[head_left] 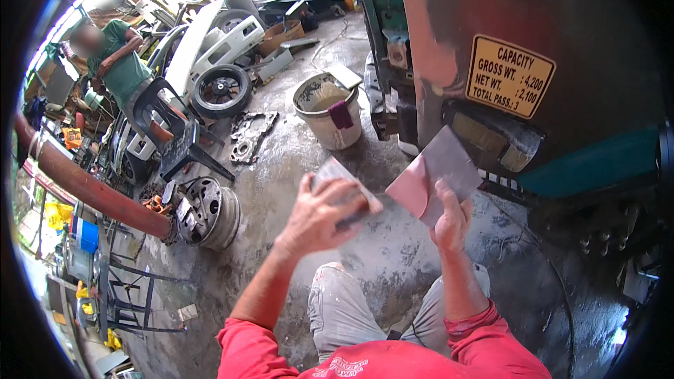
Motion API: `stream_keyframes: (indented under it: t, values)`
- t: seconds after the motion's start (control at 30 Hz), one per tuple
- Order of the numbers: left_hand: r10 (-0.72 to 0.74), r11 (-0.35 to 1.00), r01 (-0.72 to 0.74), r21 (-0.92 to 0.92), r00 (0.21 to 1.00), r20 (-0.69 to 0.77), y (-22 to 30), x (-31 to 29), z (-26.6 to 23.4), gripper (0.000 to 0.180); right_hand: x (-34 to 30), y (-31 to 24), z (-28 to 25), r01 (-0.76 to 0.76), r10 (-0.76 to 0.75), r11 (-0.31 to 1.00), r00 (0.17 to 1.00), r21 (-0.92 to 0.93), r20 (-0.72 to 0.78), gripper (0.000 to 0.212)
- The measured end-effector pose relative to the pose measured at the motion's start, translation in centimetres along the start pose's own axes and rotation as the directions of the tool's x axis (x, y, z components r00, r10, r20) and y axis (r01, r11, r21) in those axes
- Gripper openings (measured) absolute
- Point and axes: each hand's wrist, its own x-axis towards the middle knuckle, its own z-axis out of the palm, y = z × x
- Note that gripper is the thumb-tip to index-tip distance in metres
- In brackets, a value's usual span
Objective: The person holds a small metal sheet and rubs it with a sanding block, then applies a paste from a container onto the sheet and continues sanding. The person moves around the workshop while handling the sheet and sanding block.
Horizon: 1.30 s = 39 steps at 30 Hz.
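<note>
My left hand grips a small flat scraper blade, held up in front of me. My right hand holds a larger flat metal plate by its lower edge; pink putty is smeared over the plate's left part. The two tools are close together, the scraper just left of the plate. Both are raised in front of a vehicle body panel, dark red-brown with a teal strip and a yellow label plate. My red sleeves and grey trousers show below.
A dirty bucket with a dark red cloth on its rim stands on the wet concrete floor. A wheel rim, a tyre, a dark plastic chair and scrap parts lie to the left. A person in a green shirt sits at far left.
</note>
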Motion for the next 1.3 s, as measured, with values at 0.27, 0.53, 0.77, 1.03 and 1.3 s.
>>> stream_keyframes:
  t: [0.27, 0.53, 0.77, 1.03, 1.3]
  values:
    - [0.393, 0.887, -0.137, 0.44, 0.726, -0.565, -3.2, 13.5, -14.5, 0.047, 0.9, 3.1, -1.0, -0.273, 0.274, 0.961, 0.932, -0.039, 0.238, 0.034]
    - [0.505, 0.828, -0.171, 0.534, 0.642, -0.577, -1.8, 20.8, -22.6, 0.052, 2.4, 3.1, -2.1, -0.345, 0.345, 0.938, 0.926, -0.027, 0.156, 0.038]
    - [0.459, 0.878, -0.121, 0.463, 0.484, -0.745, -3.4, 23.2, -11.4, 0.047, 2.7, 3.0, -2.1, -0.351, 0.351, 0.936, 0.926, -0.025, 0.141, 0.04]
    - [0.461, 0.847, -0.125, 0.516, 0.654, -0.599, -4.2, 20.1, -6.2, 0.055, 2.4, 2.9, -1.9, -0.388, 0.392, 0.92, 0.909, -0.061, 0.141, 0.041]
    - [0.46, 0.888, -0.213, 0.408, 0.453, -0.764, -3.2, 21.5, -19.7, 0.047, 2.8, 3.4, -1.7, -0.398, 0.401, 0.916, 0.902, -0.054, 0.157, 0.04]
